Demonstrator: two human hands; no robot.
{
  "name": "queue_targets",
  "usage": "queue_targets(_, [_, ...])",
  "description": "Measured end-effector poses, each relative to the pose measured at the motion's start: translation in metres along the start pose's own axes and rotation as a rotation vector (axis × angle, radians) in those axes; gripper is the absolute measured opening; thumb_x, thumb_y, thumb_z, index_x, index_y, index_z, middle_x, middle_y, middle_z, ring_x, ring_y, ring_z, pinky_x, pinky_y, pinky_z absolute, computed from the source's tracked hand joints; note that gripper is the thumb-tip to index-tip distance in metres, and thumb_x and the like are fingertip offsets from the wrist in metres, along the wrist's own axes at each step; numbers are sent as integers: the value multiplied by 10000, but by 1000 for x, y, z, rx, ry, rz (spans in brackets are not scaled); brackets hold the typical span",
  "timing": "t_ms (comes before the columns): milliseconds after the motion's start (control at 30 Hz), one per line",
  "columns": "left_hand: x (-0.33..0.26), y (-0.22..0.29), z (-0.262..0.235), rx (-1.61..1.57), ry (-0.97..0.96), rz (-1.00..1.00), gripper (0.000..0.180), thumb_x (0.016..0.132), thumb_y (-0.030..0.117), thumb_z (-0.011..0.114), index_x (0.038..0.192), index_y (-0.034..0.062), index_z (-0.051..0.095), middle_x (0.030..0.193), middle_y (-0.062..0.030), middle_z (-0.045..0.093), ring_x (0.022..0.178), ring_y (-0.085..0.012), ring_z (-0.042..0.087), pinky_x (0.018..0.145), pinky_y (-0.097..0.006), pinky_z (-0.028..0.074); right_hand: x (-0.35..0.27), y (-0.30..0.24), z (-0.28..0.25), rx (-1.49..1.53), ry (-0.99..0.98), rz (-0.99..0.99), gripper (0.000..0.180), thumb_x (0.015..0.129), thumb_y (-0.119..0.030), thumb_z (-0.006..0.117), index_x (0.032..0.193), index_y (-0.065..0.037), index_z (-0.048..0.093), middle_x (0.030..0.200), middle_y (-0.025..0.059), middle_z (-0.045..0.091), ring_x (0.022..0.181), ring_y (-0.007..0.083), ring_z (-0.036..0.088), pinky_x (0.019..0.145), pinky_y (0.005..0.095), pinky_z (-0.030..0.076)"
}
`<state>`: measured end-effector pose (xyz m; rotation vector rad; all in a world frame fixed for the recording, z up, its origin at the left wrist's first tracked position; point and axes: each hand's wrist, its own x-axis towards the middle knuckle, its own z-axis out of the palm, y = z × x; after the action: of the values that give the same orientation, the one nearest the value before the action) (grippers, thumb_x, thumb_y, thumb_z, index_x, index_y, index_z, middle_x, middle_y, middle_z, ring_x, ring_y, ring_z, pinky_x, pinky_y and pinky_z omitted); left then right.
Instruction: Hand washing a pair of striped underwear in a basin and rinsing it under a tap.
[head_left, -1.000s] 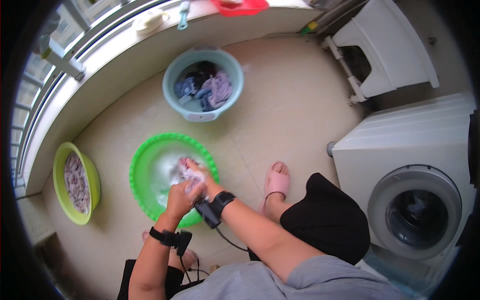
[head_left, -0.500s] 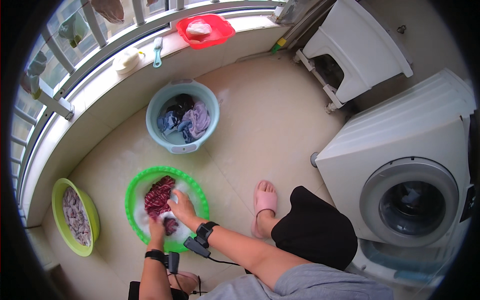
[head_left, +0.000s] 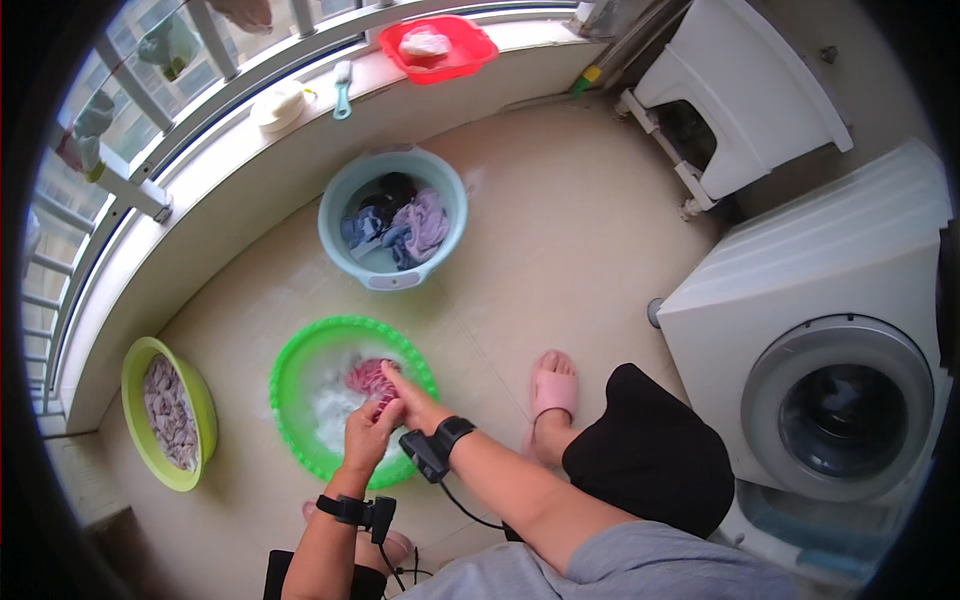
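Tiled balcony floor [head_left: 560, 240], pale beige, with a curved window ledge along the far side — and down near the person's knees sits the green basin [head_left: 290, 420], suds showing white inside it. Both hands are over its near right rim. A reddish-pink garment [head_left: 366, 377] lies bunched in the basin, just beyond the fingers, toward the basin's centre. Left hand [head_left: 369, 432] is curled closed on the cloth's near edge; right hand [head_left: 412, 402] is clamped on it from the right, fingers pointing in toward the basin's middle — the two hands touching. Neither is clearly nearer. Beyond the green basin stands a blue basin [head_left: 340, 240] of dark and lilac clothes; left of it, a yellow-green basin [head_left: 205, 420].
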<state>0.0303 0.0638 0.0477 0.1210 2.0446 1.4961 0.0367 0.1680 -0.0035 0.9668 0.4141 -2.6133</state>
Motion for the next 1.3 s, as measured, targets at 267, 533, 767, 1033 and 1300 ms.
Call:
queue_targets(267, [16, -2, -9, 929, 236, 509, 231, 845, 202, 502, 710, 26, 567, 657, -155, 584, 600, -342, 563, 489, -434, 427, -7, 20, 9, 59, 97, 34, 173, 796, -254, 576, 848, -89, 581, 775, 32, 589, 678, 134, 555, 645, 303, 468])
queue_targets(533, [28, -67, -52, -591, 652, -415, 326, 877, 287, 477, 784, -11, 572, 715, -121, 597, 592, -219, 590, 542, -367, 492, 4, -3, 49, -775, 319, -540, 628, 675, -405, 686, 1106, 7, 489, 983, 182, 590, 910, 288, 571, 809, 346, 437])
queue_targets(767, [18, -85, -44, 641, 589, 42, 442, 672, 186, 717, 994, -19, 494, 903, -234, 556, 842, -380, 527, 779, -420, 418, 6, 0, -5, -1439, 419, -607, 614, 646, -162, 625, 1201, 0, 417, 1192, 214, 435, 1146, 359, 383, 981, 380, 316])
queue_targets(1033, [14, -106, -40, 396, 471, -89, 311, 733, 45, 552, 1043, 46, 526, 890, -177, 615, 813, -310, 602, 732, -364, 466, 16, 7, -30, -1433, 373, -447, 643, 693, -270, 641, 1224, 12, 414, 1226, 218, 433, 1172, 352, 375, 990, 377, 308])
queue_targets(1300, [18, -38, -2, -145, -20, -343, 322, 817, 269, 582, 1042, 38, 589, 883, -62, 621, 765, -121, 568, 686, -263, 460, 16, -3, -37, -301, 86, -13, 471, 860, -443, 494, 1151, -73, 480, 1134, 103, 509, 1063, 221, 486, 888, 373, 403])
